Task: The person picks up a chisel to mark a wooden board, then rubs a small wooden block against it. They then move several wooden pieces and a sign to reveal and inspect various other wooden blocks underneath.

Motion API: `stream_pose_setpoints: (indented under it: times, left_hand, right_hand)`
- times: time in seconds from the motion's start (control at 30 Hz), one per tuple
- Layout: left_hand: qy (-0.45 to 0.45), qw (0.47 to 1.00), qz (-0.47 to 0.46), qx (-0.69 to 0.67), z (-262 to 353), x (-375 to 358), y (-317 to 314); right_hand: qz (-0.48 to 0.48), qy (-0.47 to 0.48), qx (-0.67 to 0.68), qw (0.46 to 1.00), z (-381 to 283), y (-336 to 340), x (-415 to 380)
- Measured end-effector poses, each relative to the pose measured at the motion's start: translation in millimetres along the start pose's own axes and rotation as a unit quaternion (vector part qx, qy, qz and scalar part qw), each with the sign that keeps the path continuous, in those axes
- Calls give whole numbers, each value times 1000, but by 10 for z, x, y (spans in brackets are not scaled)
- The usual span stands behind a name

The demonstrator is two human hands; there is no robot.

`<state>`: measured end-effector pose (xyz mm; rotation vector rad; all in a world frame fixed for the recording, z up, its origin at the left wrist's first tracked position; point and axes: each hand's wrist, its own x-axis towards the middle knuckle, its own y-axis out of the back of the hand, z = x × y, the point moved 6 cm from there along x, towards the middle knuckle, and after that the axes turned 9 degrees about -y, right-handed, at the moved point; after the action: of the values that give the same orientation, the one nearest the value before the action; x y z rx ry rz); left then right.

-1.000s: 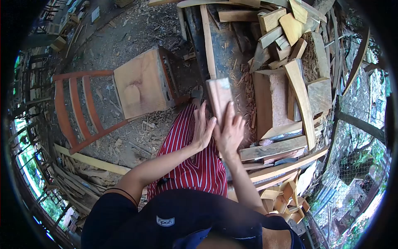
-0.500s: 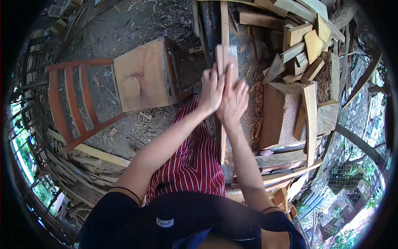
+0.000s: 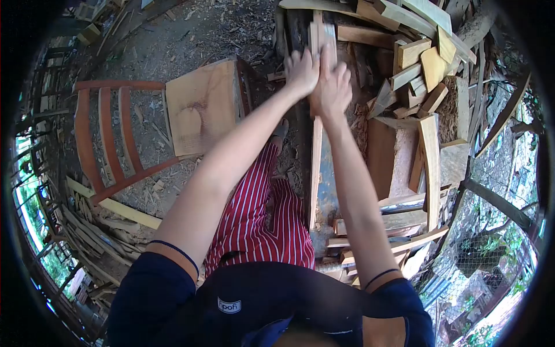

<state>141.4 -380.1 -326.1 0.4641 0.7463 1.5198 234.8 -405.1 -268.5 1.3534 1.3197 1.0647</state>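
A long narrow strip of wood [image 3: 315, 173] lies lengthwise on the workbench [image 3: 328, 188]. On its far part sits a block-shaped wooden hand plane [image 3: 321, 36], slightly blurred. My left hand [image 3: 302, 74] is closed on the plane's left side. My right hand [image 3: 333, 87] grips its rear from the right, thumb pointing forward along the top. Both hands are close together with the arms stretched out. Their grip partly covers the plane, and its underside is hidden against the strip.
At left a wooden chair [image 3: 199, 107] lies on the shaving-strewn ground. Right of the bench stand a thick timber block [image 3: 384, 156] and a heap of offcuts [image 3: 413, 55]. More boards [image 3: 393, 222] are stacked nearer me, and a yellowish plank [image 3: 127, 213] lies at lower left.
Both hands and the plane have moved forward along the strip, away from my body. My arms are straighter, and more of the strip's near part shows.
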Motion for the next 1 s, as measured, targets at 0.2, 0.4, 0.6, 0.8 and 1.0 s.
stream_pose_setpoints:
  times: [0.2, 0.4, 0.6, 0.8, 1.0]
  left_hand:
    - [-89, 996, -9, 1, 50, -1975, -215]
    - [-91, 996, -16, -6, 88, -2275, -296]
    - [-105, 993, 25, -46, 65, -914, -80]
    - [-54, 995, -16, -86, -67, 617, 102]
    - [-11, 995, -54, -85, 5, 255, 122]
  right_hand:
    - [-80, 3, 47, 996, 449, 145, -1710]
    - [-107, -7, 44, 993, 570, 74, -1979]
    - [-8, 28, 11, 1000, 209, 47, -727]
    - [108, 33, 70, 991, -140, -36, 479]
    - [81, 29, 80, 993, -11, 31, 170]
